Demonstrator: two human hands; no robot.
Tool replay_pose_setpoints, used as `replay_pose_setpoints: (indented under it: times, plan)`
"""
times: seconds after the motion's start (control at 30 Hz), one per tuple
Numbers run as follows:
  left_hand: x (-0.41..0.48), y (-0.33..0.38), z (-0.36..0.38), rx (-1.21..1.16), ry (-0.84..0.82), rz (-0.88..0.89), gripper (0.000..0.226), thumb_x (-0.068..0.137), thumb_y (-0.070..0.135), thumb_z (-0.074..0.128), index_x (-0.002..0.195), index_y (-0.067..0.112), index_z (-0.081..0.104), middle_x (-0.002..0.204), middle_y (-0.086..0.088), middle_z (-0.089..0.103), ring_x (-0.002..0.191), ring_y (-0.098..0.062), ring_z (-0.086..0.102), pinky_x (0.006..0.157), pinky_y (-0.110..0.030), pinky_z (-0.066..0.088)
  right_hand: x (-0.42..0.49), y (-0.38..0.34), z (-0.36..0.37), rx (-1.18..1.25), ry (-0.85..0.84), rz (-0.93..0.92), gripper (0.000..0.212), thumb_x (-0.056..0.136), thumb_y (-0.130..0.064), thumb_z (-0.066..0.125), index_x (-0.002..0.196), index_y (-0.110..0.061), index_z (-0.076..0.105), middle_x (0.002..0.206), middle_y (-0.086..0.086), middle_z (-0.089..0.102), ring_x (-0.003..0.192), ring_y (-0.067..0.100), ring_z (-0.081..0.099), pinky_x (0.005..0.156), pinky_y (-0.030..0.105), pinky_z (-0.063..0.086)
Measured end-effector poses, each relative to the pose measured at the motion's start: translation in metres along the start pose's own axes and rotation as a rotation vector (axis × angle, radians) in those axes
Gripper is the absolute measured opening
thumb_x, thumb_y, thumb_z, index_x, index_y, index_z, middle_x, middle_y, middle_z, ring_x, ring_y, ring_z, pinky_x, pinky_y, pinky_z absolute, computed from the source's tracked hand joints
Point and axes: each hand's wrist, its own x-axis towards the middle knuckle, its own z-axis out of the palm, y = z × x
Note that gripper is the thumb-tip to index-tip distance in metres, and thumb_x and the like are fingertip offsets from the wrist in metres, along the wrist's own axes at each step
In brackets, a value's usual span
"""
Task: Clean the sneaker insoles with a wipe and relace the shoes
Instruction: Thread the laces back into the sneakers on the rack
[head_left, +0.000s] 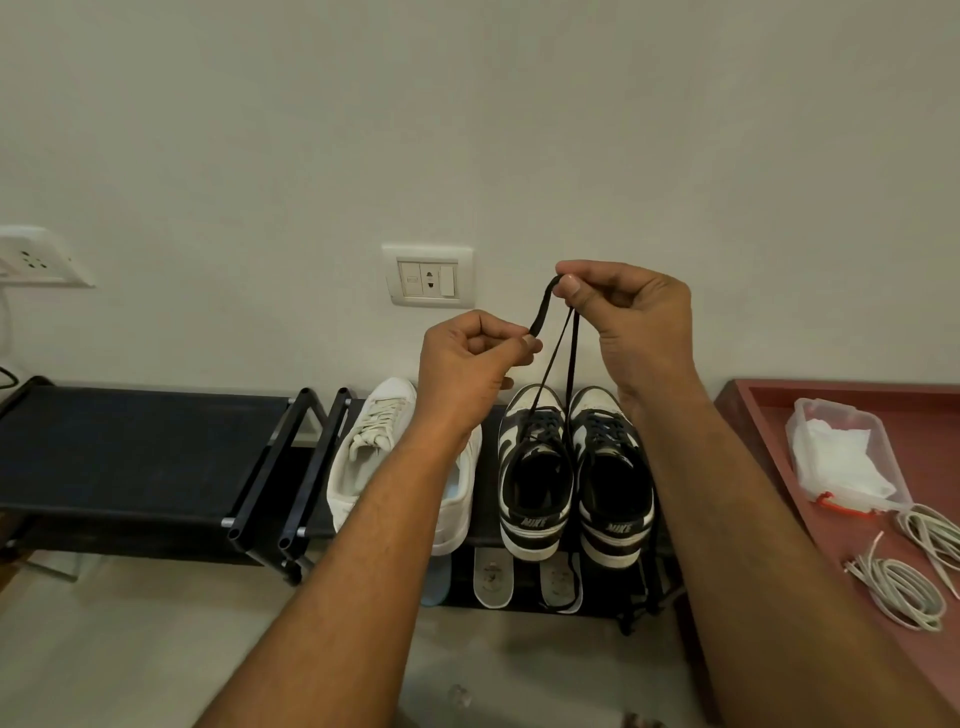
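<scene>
A black shoe rack (130, 447) stands against the wall (467, 104), a switch plate (428, 275) above it, a second socket (36, 257) farther left, a red tray (831, 387) at its right end

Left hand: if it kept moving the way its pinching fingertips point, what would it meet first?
Probably the black lace itself: its two strands hang from the right hand, just right of the left hand. Depth between them is unclear.

Single view from a head-worn wide-angle camera. It is placed in front of and above the shoe rack (135, 447), facing forward and down toward the wall (467, 130) behind the rack. Close range: left hand (467, 364) and right hand (634, 322) appear mid-frame, above the rack.
</scene>
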Motion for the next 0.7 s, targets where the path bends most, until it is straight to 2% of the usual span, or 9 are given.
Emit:
replay_pose_setpoints:
  times: [0.23, 0.3, 0.37, 0.43, 0.53, 0.7]
  plan:
    - [-0.001, -0.003, 0.000, -0.022, -0.018, -0.031, 0.009, 0.091, 0.008, 0.081, 0.092, 0.013, 0.073, 0.090, -0.005, 0.082, 0.088, -0.022, 0.081, 0.065, -0.031, 0.054, 0.001, -0.003, 0.004, -0.077, -0.035, -0.032, 0.016, 0.088, -0.006, 0.080, 0.103, -0.009, 0.081, 0.091, 0.005, 0.081, 0.096, 0.018, 0.077, 0.091, 0.028, 0.058]
    - [0.000, -0.005, -0.001, -0.020, -0.048, -0.018, 0.017, 0.090, 0.011, 0.084, 0.104, 0.015, 0.074, 0.089, -0.007, 0.082, 0.090, -0.023, 0.080, 0.064, -0.032, 0.054, 0.001, -0.004, 0.004, -0.094, -0.044, -0.035, 0.015, 0.088, -0.007, 0.081, 0.103, -0.010, 0.082, 0.091, 0.003, 0.081, 0.097, 0.017, 0.077, 0.093, 0.030, 0.059]
    - [0.001, -0.006, -0.002, -0.005, -0.104, -0.024, 0.037, 0.090, 0.014, 0.085, 0.124, 0.020, 0.073, 0.091, -0.005, 0.082, 0.095, -0.022, 0.080, 0.067, -0.031, 0.057, 0.000, -0.005, 0.002, -0.114, -0.057, -0.038, 0.015, 0.088, -0.008, 0.081, 0.103, -0.011, 0.082, 0.092, 0.002, 0.081, 0.098, 0.017, 0.076, 0.093, 0.030, 0.059]
    - [0.004, -0.007, -0.003, 0.024, -0.158, -0.044, 0.049, 0.091, 0.015, 0.085, 0.136, 0.024, 0.069, 0.094, -0.002, 0.083, 0.100, -0.022, 0.078, 0.071, -0.032, 0.058, 0.000, -0.006, 0.002, -0.145, -0.072, -0.043, 0.015, 0.088, -0.009, 0.081, 0.103, -0.011, 0.082, 0.092, 0.001, 0.081, 0.098, 0.016, 0.076, 0.093, 0.029, 0.059]
    - [0.009, -0.010, -0.005, 0.087, -0.239, -0.056, 0.041, 0.096, 0.013, 0.079, 0.136, 0.021, 0.072, 0.093, 0.001, 0.082, 0.099, -0.019, 0.075, 0.077, -0.036, 0.057, 0.001, -0.006, 0.003, -0.181, -0.101, -0.057, 0.016, 0.088, -0.008, 0.081, 0.104, -0.011, 0.082, 0.092, 0.000, 0.081, 0.097, 0.014, 0.076, 0.090, 0.027, 0.059]
    - [0.011, -0.006, -0.012, 0.163, -0.402, -0.058, 0.030, 0.100, 0.015, 0.075, 0.126, 0.029, 0.073, 0.087, 0.004, 0.080, 0.092, -0.012, 0.068, 0.079, -0.037, 0.055, -0.001, -0.007, 0.011, -0.272, -0.188, -0.063, 0.013, 0.090, -0.010, 0.079, 0.101, -0.016, 0.083, 0.091, -0.004, 0.081, 0.092, 0.011, 0.076, 0.084, 0.026, 0.060]
